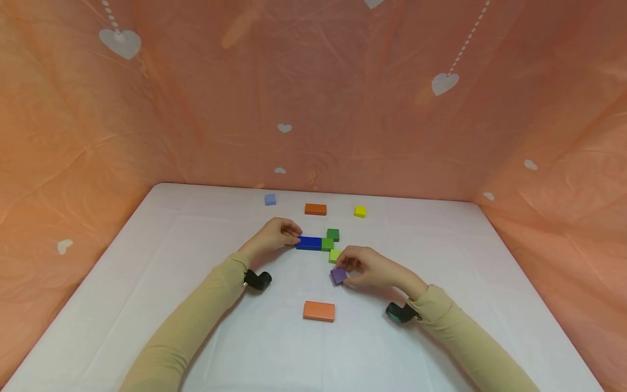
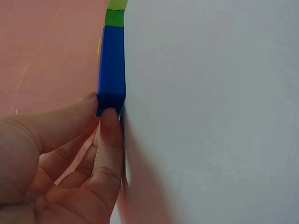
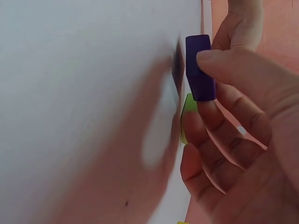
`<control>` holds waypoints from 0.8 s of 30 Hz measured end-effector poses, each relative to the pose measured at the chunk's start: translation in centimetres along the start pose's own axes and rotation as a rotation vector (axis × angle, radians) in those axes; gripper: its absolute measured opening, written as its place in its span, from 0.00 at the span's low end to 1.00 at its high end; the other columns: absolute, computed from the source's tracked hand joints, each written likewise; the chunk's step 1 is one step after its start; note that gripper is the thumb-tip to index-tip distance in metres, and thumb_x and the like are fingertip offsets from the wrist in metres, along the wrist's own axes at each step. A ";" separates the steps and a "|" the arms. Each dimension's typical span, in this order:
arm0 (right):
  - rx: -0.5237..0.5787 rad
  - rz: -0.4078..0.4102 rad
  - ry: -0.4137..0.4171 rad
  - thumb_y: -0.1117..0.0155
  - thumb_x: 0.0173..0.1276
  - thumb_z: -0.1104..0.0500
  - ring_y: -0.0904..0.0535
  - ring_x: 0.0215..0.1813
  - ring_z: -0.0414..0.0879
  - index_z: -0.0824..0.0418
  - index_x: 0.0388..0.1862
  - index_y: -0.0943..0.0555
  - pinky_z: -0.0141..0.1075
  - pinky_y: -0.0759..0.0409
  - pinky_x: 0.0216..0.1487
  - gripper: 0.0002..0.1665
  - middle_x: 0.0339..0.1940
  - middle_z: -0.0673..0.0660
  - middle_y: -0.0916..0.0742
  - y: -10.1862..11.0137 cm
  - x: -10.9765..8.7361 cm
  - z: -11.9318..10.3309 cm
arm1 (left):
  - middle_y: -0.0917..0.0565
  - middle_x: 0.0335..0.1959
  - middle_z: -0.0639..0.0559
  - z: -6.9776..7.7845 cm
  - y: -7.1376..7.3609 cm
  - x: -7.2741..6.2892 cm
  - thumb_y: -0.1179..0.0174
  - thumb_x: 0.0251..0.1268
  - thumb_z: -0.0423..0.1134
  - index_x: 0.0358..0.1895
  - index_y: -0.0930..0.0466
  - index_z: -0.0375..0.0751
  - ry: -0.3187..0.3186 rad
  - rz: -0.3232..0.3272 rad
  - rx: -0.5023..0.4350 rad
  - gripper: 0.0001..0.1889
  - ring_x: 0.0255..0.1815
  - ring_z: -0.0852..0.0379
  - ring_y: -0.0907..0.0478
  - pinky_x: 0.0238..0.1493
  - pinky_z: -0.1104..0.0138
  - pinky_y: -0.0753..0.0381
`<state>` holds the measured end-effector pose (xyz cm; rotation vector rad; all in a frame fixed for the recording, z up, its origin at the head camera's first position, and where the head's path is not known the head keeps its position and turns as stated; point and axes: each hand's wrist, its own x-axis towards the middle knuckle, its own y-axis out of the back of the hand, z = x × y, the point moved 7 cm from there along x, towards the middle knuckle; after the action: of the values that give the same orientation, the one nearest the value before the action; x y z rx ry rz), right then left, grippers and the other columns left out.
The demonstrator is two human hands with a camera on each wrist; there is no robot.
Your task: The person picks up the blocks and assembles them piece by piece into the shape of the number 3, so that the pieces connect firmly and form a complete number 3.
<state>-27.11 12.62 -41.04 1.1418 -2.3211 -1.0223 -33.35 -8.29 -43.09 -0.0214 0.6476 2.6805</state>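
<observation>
My left hand point(image 1: 277, 234) is at the left end of a long blue block point(image 1: 309, 243), thumb and a finger pinching that end in the left wrist view. The blue block lies on the table, its right end against a green block point(image 1: 327, 244). A darker green block point(image 1: 333, 235) sits just behind that one, and a lime-green block point(image 1: 334, 256) in front. Between thumb and fingers, my right hand point(image 1: 372, 267) pinches a purple square block point(image 3: 200, 70). It is tilted and held slightly above the table, near the lime-green block, with its shadow apart from it.
Nearer me lies an orange rectangular block point(image 1: 319, 311). Along the back are a light blue block point(image 1: 270, 200), a darker orange block point(image 1: 315, 209) and a yellow block point(image 1: 360, 211). Orange curtains point(image 1: 313, 98) with white hearts surround the white table point(image 1: 235, 348).
</observation>
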 end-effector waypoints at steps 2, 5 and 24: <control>-0.007 0.007 0.006 0.27 0.57 0.63 0.22 0.43 0.47 0.59 0.46 0.21 0.37 0.22 0.45 0.18 0.42 0.46 0.18 0.0 0.1 -0.1 | 0.18 0.41 0.44 -0.1 -0.1 0.0 0.39 0.63 0.28 0.48 0.20 0.30 0.010 0.000 -0.002 0.11 0.39 0.53 0.23 0.45 0.65 0.21; -0.022 0.015 0.012 0.27 0.57 0.64 0.23 0.43 0.46 0.59 0.46 0.21 0.37 0.22 0.45 0.18 0.42 0.46 0.18 0.0 0.1 -0.1 | 0.18 0.41 0.45 -0.1 -0.1 0.0 0.39 0.63 0.28 0.48 0.20 0.30 0.020 0.001 -0.006 0.12 0.39 0.53 0.23 0.45 0.65 0.22; -0.060 0.044 -0.010 0.27 0.56 0.64 0.23 0.46 0.44 0.61 0.46 0.19 0.37 0.24 0.49 0.18 0.43 0.50 0.20 0.0 0.4 -0.3 | 0.18 0.41 0.44 0.0 -0.2 -0.1 0.39 0.63 0.29 0.48 0.20 0.30 0.018 0.011 0.009 0.11 0.40 0.53 0.23 0.46 0.64 0.22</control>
<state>-27.16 12.14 -40.80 1.0608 -2.2967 -1.0773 -33.22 -8.12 -43.15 -0.0396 0.6669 2.6907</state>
